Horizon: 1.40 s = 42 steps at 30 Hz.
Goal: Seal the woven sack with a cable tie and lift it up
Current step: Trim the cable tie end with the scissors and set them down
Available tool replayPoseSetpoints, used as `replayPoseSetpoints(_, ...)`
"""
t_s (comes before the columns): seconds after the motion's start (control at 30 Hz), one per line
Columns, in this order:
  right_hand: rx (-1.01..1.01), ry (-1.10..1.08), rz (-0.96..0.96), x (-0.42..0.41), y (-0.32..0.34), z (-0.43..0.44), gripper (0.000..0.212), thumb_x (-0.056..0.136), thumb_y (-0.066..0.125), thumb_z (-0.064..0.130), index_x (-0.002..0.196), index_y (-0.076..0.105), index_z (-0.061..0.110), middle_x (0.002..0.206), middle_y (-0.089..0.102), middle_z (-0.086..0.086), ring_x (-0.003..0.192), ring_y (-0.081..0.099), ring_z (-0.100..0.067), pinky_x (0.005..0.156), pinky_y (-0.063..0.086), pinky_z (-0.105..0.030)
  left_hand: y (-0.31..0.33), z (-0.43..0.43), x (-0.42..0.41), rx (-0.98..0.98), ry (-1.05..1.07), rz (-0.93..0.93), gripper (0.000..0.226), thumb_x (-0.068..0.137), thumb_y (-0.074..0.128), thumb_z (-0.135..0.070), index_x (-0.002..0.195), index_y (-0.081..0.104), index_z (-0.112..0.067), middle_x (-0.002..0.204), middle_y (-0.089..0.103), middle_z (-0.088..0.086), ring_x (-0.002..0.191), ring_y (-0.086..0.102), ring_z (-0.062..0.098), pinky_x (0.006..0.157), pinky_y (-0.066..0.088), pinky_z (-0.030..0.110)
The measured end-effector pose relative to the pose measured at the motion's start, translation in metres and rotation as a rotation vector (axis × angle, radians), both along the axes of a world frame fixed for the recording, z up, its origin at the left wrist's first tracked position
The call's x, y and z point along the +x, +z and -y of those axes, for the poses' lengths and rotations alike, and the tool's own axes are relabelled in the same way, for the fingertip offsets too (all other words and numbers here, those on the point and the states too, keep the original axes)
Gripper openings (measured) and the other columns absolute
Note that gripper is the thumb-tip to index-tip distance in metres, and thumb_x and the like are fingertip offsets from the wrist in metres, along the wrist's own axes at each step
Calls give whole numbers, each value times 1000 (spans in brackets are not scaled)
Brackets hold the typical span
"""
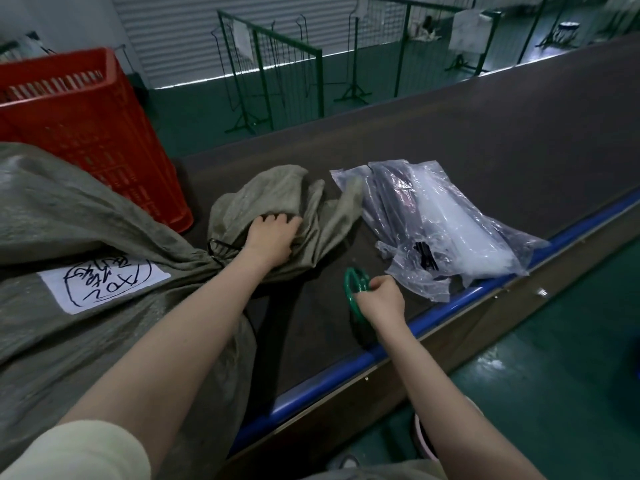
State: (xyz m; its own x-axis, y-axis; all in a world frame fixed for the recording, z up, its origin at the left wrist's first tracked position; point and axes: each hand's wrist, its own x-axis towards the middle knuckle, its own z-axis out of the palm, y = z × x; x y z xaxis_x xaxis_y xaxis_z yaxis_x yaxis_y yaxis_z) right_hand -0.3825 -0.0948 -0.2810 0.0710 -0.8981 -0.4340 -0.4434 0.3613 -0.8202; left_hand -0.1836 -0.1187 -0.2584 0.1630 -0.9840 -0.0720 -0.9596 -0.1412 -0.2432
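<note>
A large grey-green woven sack [69, 216] lies on the dark belt at the left, with a white handwritten label [104, 277] on it. Its neck is gathered and cinched by a black cable tie [217, 249]. Beyond the tie the loose sack mouth [277, 192] spreads out on the belt. My left hand [272, 237] presses down on that loose fabric, fingers curled into it. My right hand [379, 299] is closed around a green ring-shaped object [353, 285] just above the belt, near the blue edge.
A red slatted plastic crate [86, 133] stands behind the sack at the left. Clear plastic bags [446, 223] holding black cable ties lie on the belt at the right. A blue rail [433, 317] edges the belt. Green wire racks [277, 71] stand beyond it.
</note>
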Motion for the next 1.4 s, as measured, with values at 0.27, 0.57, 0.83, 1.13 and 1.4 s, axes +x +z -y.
replayPoseSetpoints(0.27, -324, -1, 376, 5, -2, 2, 34, 74, 69, -2, 84, 48, 22, 74, 64, 2, 70, 62, -12, 70, 50, -30, 43, 1, 13, -334, -64, -82, 38, 87, 47, -18, 124, 43, -10, 122, 60, 12, 107, 58, 33, 74, 44, 38)
replayPoseSetpoints(0.57, -560, 371, -62, 46, 15, 24, 38, 68, 76, 42, 89, 58, 17, 71, 61, 5, 69, 60, -14, 61, 45, -18, 82, -30, 74, -382, 252, -379, 30, 86, 52, -29, 111, 52, -12, 103, 58, 9, 93, 56, 29, 67, 39, 32)
replayPoseSetpoints(0.83, -773, 767, -351, 68, 31, 46, 55, 69, 68, 57, 105, 53, 17, 99, 69, -4, 94, 64, -26, 73, 49, -31, 76, -52, 115, 49, 420, -541, 47, 77, 62, -56, 71, 64, -9, 70, 62, 5, 73, 58, 22, 70, 46, 36)
replayPoseSetpoints(1.13, -966, 1139, -465, 106, 44, 82, 55, 67, 58, 66, 96, 56, 19, 98, 68, -3, 94, 63, -27, 78, 49, -35, 85, -58, 115, 30, 208, -646, 20, 85, 64, -27, 85, 70, -8, 67, 58, -11, 71, 54, 9, 68, 43, 22)
replayPoseSetpoints(1.4, -970, 1236, -463, 129, 54, 87, 60, 65, 57, 72, 102, 56, 25, 99, 68, 0, 93, 61, -25, 68, 41, -30, 87, -51, 116, 29, 132, -624, 17, 86, 61, -20, 85, 70, -6, 67, 58, -11, 74, 54, 11, 61, 39, 17)
